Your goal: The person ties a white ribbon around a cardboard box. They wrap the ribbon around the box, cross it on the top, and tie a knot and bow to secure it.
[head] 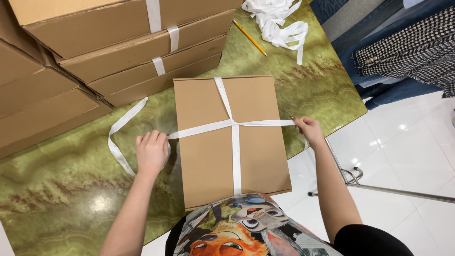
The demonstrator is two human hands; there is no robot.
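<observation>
A flat brown cardboard box (227, 142) lies on the green marbled tabletop (61, 199), its near edge closest to the person, and everything else is placed here in relation to it. A white ribbon (235, 156) runs lengthwise up the middle of the box's lid and crosses a second band of the same ribbon a little beyond the lid's centre, making a cross. Just off the box's left edge the left hand (151, 150) rests on the tabletop with its grip clenched around the ribbon, the crosswise band running taut from the fingers up onto the lid. Left of that hand the ribbon's loose tail (124, 124) curves out over the tabletop in a long loop and comes back toward the hand. At the box's right edge, past the rim of the tabletop, the right hand (307, 130) pinches the other end of the crosswise band, grip closed on the ribbon and pulling it straight. Beyond the box's far left corner stands a stack of similar cardboard boxes (137, 47), several bound with white ribbon. Beyond the far right corner a yellow pencil (250, 38) lies slantwise on the tabletop, and farther still sits a loose heap of white ribbon (277, 21).
</observation>
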